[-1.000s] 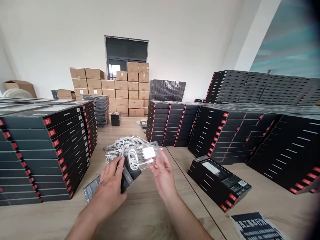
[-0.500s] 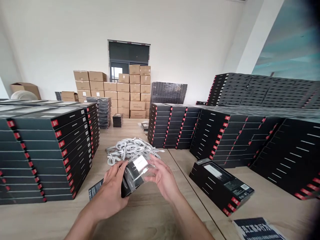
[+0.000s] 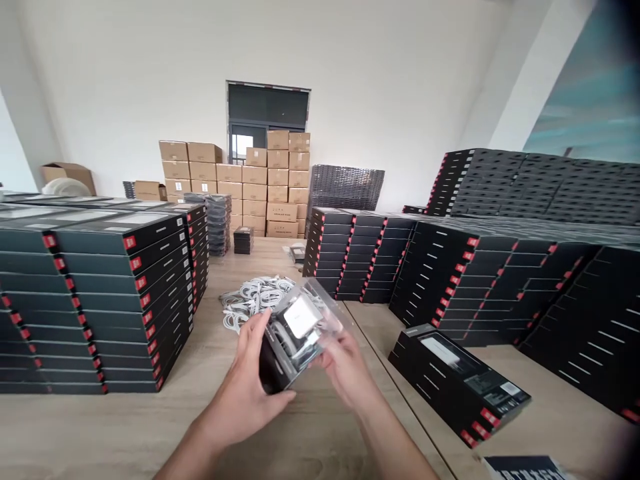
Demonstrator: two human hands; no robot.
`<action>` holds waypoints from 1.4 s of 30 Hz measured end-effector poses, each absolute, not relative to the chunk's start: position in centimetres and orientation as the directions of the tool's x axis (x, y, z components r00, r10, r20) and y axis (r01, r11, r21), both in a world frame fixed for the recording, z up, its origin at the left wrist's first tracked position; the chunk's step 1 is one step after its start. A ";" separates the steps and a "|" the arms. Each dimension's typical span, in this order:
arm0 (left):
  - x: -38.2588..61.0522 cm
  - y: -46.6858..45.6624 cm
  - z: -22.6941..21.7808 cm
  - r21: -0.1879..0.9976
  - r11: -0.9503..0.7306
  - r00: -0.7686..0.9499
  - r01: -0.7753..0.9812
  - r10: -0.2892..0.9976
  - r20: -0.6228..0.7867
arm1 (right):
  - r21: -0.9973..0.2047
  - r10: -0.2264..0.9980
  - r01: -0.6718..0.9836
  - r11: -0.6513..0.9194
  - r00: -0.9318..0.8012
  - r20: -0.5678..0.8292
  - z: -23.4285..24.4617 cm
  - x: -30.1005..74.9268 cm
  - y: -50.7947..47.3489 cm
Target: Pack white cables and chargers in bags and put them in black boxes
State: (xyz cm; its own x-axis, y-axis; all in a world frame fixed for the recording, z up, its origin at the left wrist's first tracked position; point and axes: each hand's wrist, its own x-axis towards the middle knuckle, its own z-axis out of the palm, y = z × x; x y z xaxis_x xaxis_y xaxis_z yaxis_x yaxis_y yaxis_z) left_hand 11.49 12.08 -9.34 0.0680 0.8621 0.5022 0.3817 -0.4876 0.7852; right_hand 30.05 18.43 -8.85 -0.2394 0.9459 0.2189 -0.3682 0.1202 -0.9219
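In the middle of the head view, my left hand [image 3: 245, 393] is wrapped around a small black box [image 3: 271, 363], thumb along its near edge. A clear plastic tray [image 3: 323, 297] shows at the box's upper right end, and a white charger block [image 3: 301, 316] sits in it. My right hand [image 3: 347, 367] pinches the plastic at its right corner, fingertips partly hidden behind it. How far the tray reaches into the box cannot be made out. Behind the box lies a heap of white cables [image 3: 243, 303] on the wooden table [image 3: 310, 433].
Tall stacks of black boxes stand at left [image 3: 105, 293] and right [image 3: 440, 267]. A short black box stack [image 3: 455, 387] lies near my right forearm, with a dark printed sheet [image 3: 525, 467] below it. Brown cartons [image 3: 255, 190] line the back wall.
The black box has tipped up and moved right in my hands, showing the charger and clear plastic more fully. My right fingers have closed on the plastic. The view has shifted slightly left.
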 end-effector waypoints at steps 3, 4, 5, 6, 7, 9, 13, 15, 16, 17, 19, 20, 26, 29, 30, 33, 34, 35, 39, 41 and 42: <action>12.5 12.1 -10.1 0.819 -0.506 0.039 0.270 0.856 0.515 | -0.905 0.931 -0.261 0.337 -0.050 0.361 -8.4 30.5 19.0; 12.6 12.0 -10.2 0.825 -0.516 0.052 0.232 0.853 0.519 | -0.902 0.922 -0.223 0.370 -0.034 0.386 -8.4 30.6 19.2; 12.7 12.0 -10.2 0.828 -0.526 0.061 0.196 0.849 0.525 | -0.900 0.916 -0.198 0.387 -0.033 0.401 -8.3 30.7 19.2; 12.6 11.9 -10.1 0.827 -0.538 0.061 0.164 0.842 0.535 | -0.900 0.912 -0.184 0.395 -0.041 0.409 -8.3 30.8 19.2; 12.4 11.9 -10.0 0.823 -0.551 0.051 0.138 0.834 0.550 | -0.901 0.909 -0.174 0.398 -0.055 0.413 -8.2 30.7 19.0; 12.0 11.8 -9.4 0.808 -0.581 0.012 0.098 0.813 0.582 | -0.905 0.904 -0.138 0.401 -0.101 0.416 -7.9 30.4 18.5; 11.1 12.1 -8.4 0.771 -0.628 -0.022 0.104 0.774 0.633 | -0.900 0.877 -0.061 0.431 -0.204 0.434 -7.4 29.4 17.4; 10.9 12.5 -8.5 0.750 -0.647 0.016 0.137 0.759 0.651 | -0.893 0.869 -0.053 0.447 -0.210 0.447 -7.3 29.2 17.4; 10.8 12.8 -8.7 0.742 -0.653 0.033 0.150 0.753 0.657 | -0.891 0.872 -0.052 0.451 -0.189 0.452 -7.4 29.2 17.6; 10.8 13.0 -8.9 0.736 -0.656 0.040 0.164 0.750 0.660 | -0.891 0.878 -0.052 0.451 -0.155 0.454 -7.5 29.3 17.7; 10.9 13.4 -9.4 0.733 -0.650 0.019 0.202 0.751 0.660 | -0.895 0.892 -0.059 0.442 -0.077 0.446 -7.7 29.3 18.1; 10.9 13.6 -9.6 0.731 -0.642 0.002 0.231 0.751 0.660 | -0.897 0.897 -0.069 0.436 -0.050 0.439 -7.8 29.3 18.2; 10.3 13.9 -9.9 0.700 -0.607 0.028 0.376 0.762 0.647 | -0.846 0.845 0.001 0.533 0.055 0.532 -7.9 29.1 18.0; 9.9 13.9 -10.0 0.677 -0.627 0.059 0.385 0.749 0.660 | -0.804 0.804 0.068 0.591 0.035 0.594 -8.1 29.4 17.8; 9.7 13.9 -10.0 0.668 -0.633 0.066 0.391 0.743 0.666 | -0.792 0.793 0.058 0.608 0.009 0.609 -8.2 29.6 17.7; 9.6 13.9 -10.1 0.619 -0.647 0.087 0.445 0.719 0.689 | -0.769 0.766 -0.019 0.639 -0.077 0.639 -8.0 30.0 17.6; 9.6 13.8 -10.1 0.594 -0.653 0.096 0.470 0.707 0.701 | -0.762 0.757 -0.035 0.646 -0.094 0.646 -7.9 30.1 17.5; 9.6 13.8 -10.1 0.569 -0.659 0.102 0.492 0.693 0.714 | -0.753 0.747 -0.042 0.657 -0.101 0.658 -7.8 30.2 17.4; 9.6 13.6 -9.8 0.534 -0.669 0.094 0.517 0.664 0.742 | -0.697 0.690 -0.022 0.717 -0.117 0.714 -7.4 30.2 17.1; 9.7 13.5 -9.7 0.547 -0.671 0.086 0.501 0.668 0.740 | -0.693 0.685 -0.024 0.721 -0.122 0.718 -7.5 30.2 17.0; 9.7 13.5 -9.7 0.554 -0.671 0.085 0.493 0.671 0.737 | -0.703 0.695 -0.032 0.711 -0.120 0.708 -7.5 30.2 16.9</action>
